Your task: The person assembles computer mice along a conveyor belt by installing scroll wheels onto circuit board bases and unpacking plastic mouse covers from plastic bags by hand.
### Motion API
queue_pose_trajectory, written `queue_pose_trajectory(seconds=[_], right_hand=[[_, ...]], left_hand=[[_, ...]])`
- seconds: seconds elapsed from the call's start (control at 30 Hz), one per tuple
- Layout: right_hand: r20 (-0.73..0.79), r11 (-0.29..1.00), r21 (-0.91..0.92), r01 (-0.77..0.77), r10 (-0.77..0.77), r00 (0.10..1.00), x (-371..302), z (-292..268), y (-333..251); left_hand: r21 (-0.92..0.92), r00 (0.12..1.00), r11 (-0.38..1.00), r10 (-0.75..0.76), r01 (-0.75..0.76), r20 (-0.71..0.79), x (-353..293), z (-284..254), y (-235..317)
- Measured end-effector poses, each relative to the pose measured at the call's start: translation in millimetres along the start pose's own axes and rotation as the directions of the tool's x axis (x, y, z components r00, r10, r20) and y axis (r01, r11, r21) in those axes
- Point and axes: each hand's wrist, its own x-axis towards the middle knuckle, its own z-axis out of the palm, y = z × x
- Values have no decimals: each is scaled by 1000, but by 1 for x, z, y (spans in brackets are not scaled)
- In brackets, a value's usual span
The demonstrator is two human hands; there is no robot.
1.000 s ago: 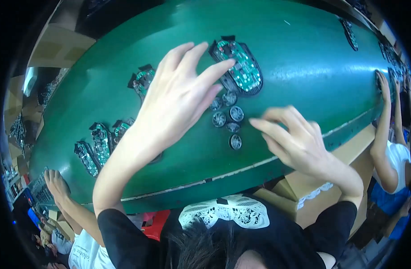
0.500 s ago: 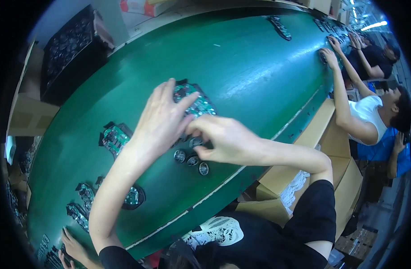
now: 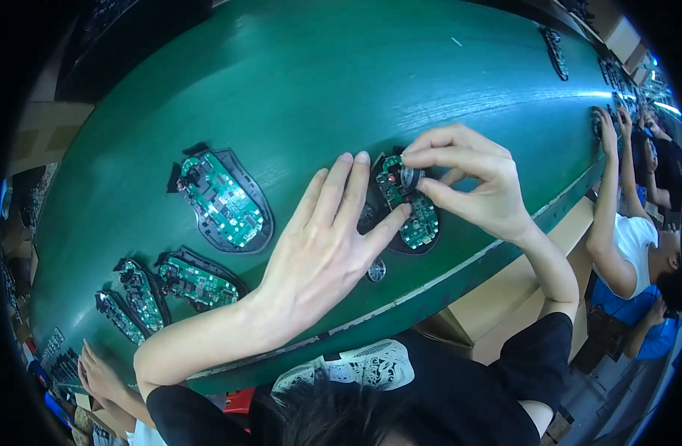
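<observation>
My right hand (image 3: 471,182) pinches a small round dark part with a silvery face (image 3: 410,177), shaped like a little speaker. It is held against the upper part of a green circuit board (image 3: 419,223) in a black curved shell. My left hand (image 3: 311,253) lies palm down beside that board with its fingers spread and its thumb tip on the board's edge. Nothing shows in its grasp. Another round part (image 3: 376,269) lies by the left thumb, and one more (image 3: 367,217) is partly hidden behind the fingers.
A larger board in a black shell (image 3: 223,201) lies to the left, with several smaller boards (image 3: 199,281) below it. The green belt (image 3: 296,89) runs on to co-workers at the right (image 3: 616,223). A co-worker's hand (image 3: 103,375) is at lower left. Cardboard boxes (image 3: 497,305) stand along the near edge.
The view has shifted, and things appear farther right. My right hand has carried the round part from beside the loose ones up onto the board. My left hand has spread flatter.
</observation>
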Motion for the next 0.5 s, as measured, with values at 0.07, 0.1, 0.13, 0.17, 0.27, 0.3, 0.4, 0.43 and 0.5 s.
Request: queue_pose_trajectory(seconds=[0.07,0.1,0.13,0.17,0.27,0.3,0.4,0.43,0.5], right_hand=[[36,994,-72,87,-84,996,4,-1,5],[70,973,-148,178,-169,983,6,-3,7],[75,930,-248,272,-262,962,9,-5,9],[75,932,-244,268,-257,963,12,-5,10],[104,877,-321,359,-344,933,13,-4,9],[114,861,-360,360,-342,933,12,-5,7],[94,834,-441,332,-325,941,6,-6,-3],[68,821,-481,307,-314,947,5,-5,-4],[69,806,-511,300,-310,948,-1,-1,-1]], left_hand=[[34,1000,999,-2,2,26,-2,1,0],[30,1000,1000,-7,6,30,-1,0,1],[7,1000,1000,-27,26,12,0,-1,2],[-15,999,999,-44,44,-5,1,-2,2],[-1,999,999,-50,50,-15,6,-3,4],[-3,999,999,-47,47,-11,7,-2,5],[49,999,998,-35,35,10,10,-2,6],[57,999,998,-35,35,11,11,-4,6],[59,1000,998,-22,21,14,13,-3,7]])
